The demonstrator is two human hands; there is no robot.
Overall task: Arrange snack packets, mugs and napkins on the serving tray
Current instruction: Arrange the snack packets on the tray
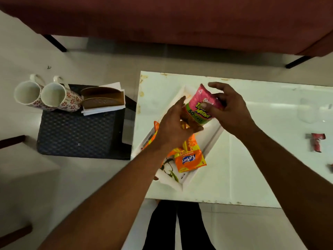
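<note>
Holding pink packet [203, 107] in both hands [173, 129] [228, 109] | white tray [212, 139]: orange packet [190, 160]

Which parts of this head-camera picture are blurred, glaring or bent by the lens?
Head view: the left hand is motion-blurred, the pink packet in the right hand slightly soft; the white table glares pale, washing out detail at right; the mugs lean outward from wide-angle distortion; the edges are dim.

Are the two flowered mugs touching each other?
Touching. The head view shows the left mug and the right mug standing side by side on the dark stool, their rims meeting with no gap visible.
</note>
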